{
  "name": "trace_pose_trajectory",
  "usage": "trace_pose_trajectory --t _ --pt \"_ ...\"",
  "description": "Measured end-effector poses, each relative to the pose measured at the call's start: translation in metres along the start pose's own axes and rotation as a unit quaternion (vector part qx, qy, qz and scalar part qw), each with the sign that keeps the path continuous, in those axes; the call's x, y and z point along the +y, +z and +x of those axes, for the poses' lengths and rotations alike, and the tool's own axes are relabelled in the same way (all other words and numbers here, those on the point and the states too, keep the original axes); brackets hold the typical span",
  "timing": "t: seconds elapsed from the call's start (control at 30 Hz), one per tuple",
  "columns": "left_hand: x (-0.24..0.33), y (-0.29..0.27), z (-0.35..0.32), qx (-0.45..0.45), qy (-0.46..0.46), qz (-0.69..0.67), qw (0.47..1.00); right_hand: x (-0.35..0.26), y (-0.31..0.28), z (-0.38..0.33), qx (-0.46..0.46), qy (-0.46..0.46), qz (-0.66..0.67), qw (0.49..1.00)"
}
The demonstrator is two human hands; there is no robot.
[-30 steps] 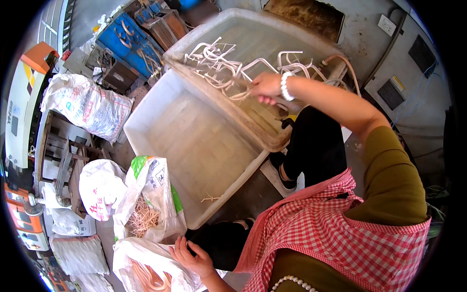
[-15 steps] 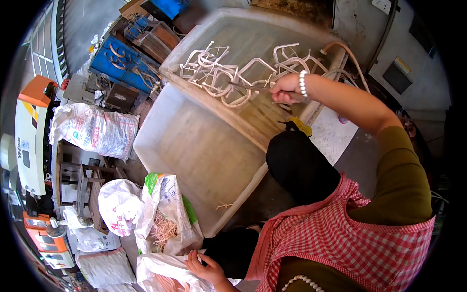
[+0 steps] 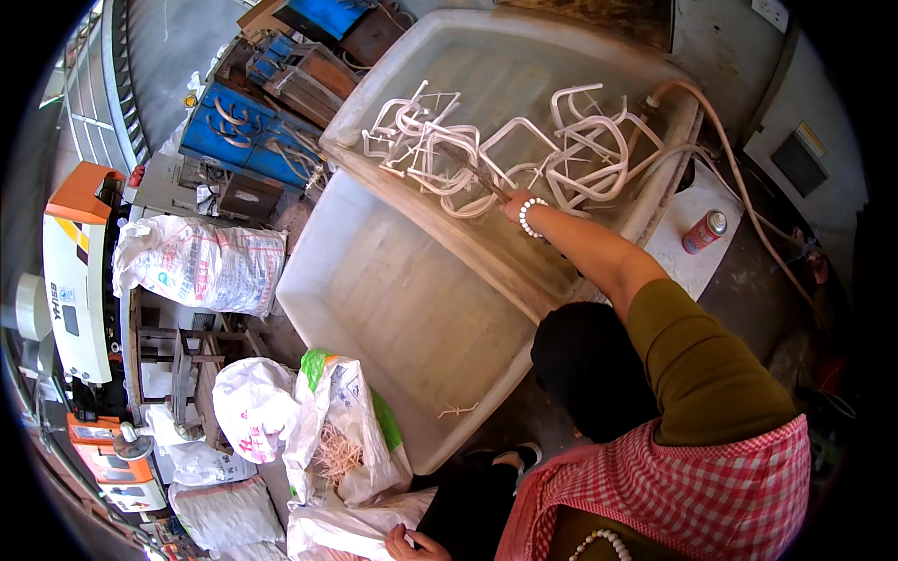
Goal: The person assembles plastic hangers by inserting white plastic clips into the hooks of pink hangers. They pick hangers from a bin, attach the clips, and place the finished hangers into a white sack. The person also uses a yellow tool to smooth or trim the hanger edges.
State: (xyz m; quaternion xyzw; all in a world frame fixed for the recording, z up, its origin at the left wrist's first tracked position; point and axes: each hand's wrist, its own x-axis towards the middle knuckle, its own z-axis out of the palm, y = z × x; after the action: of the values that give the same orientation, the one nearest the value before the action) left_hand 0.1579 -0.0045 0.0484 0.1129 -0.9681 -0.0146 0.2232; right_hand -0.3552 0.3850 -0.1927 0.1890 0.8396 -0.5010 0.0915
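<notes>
My right hand, a beaded bracelet at its wrist, is closed round a thin, dark, stick-like tool. The tool's far end reaches among pale, bent plastic pieces lying in the far tub; more looped pieces lie just right of it. Whether the tool grips any of them cannot be made out. At the lower edge, my left hand rests by a white plastic bag, its fingers loosely apart and partly cut off by the frame.
A nearer pale tub holds one small pink scrap. Left of it, an open sack contains thin pink pieces. A hose runs over the far tub's right side, near a spray can. Machines and sacks line the left.
My right hand has moved left and slightly nearer, its tool now angled deeper among the pale pieces. Some pieces at the right have shifted. The whole view has swung a little.
</notes>
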Motion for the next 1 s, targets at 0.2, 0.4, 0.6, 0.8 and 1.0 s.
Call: trace_pose_trajectory --t 0.2,0.4,0.6,0.8,1.0 --pt "0.011 -0.009 0.004 -0.011 -0.015 0.035 0.999 0.003 0.013 0.024 0.068 -0.027 0.033 0.997" --pt "0.013 -0.011 0.003 -0.055 -0.067 0.044 0.995 0.002 0.019 0.039 0.064 -0.033 0.086 0.994" --pt "0.013 -0.010 0.001 -0.062 -0.094 0.056 0.992 0.003 0.021 0.017 0.086 -0.075 0.110 0.987" --pt "0.008 -0.008 -0.005 -0.094 -0.154 0.042 0.983 -0.004 0.003 -0.008 0.094 -0.077 0.176 0.977" --pt "0.012 -0.006 -0.002 -0.087 -0.161 0.014 0.983 -0.025 -0.052 -0.030 0.110 -0.146 0.139 0.973"
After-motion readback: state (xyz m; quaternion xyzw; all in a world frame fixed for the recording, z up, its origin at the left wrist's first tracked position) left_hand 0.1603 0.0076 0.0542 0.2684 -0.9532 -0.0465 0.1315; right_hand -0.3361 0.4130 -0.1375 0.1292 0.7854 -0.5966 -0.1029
